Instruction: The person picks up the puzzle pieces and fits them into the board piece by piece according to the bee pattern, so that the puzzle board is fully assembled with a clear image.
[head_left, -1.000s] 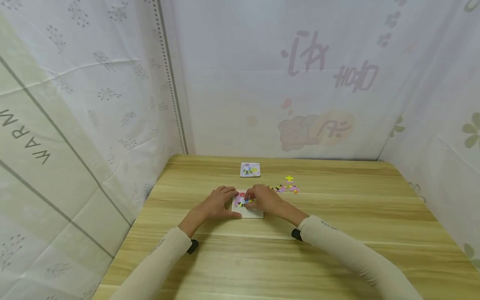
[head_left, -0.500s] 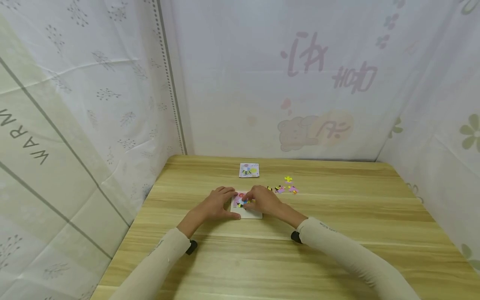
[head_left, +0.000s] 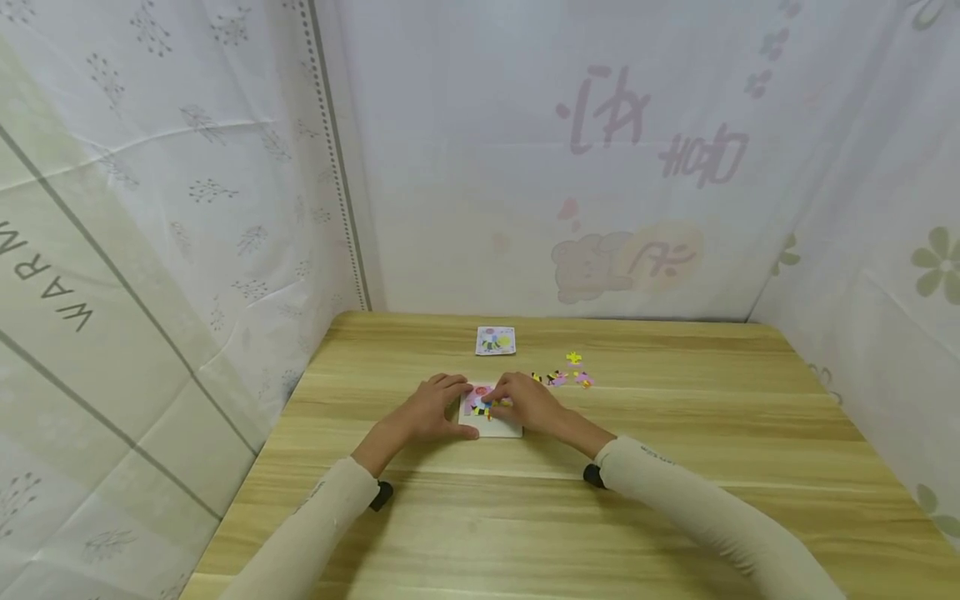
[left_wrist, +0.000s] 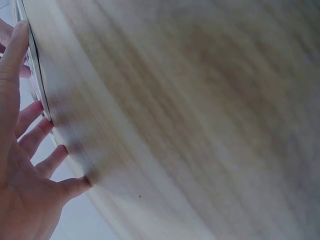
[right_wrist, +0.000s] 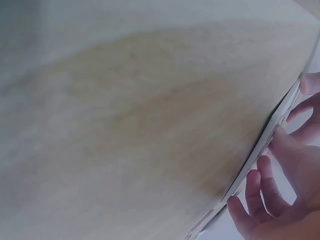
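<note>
while touching the white board [head_left: 499, 428] at left with spread left hand [head_left: 435, 407], bends right hand [head_left: 529, 402] over its puzzle pieces [head_left: 477, 408]; cannot tell whether pinching any.

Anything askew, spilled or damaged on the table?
Nothing stands out. Loose puzzle pieces lie scattered beyond the puzzle board, to its right, but that looks normal with the board only part filled. Small damage wouldn't show.

Cloth-walled booth: printed drapes [head_left: 465, 167] beside, behind wood-grain table [head_left: 480, 525]

Cream sleeves [head_left: 712, 510], dark lettering [head_left: 657, 455], black wrist devices [head_left: 382, 497]
</note>
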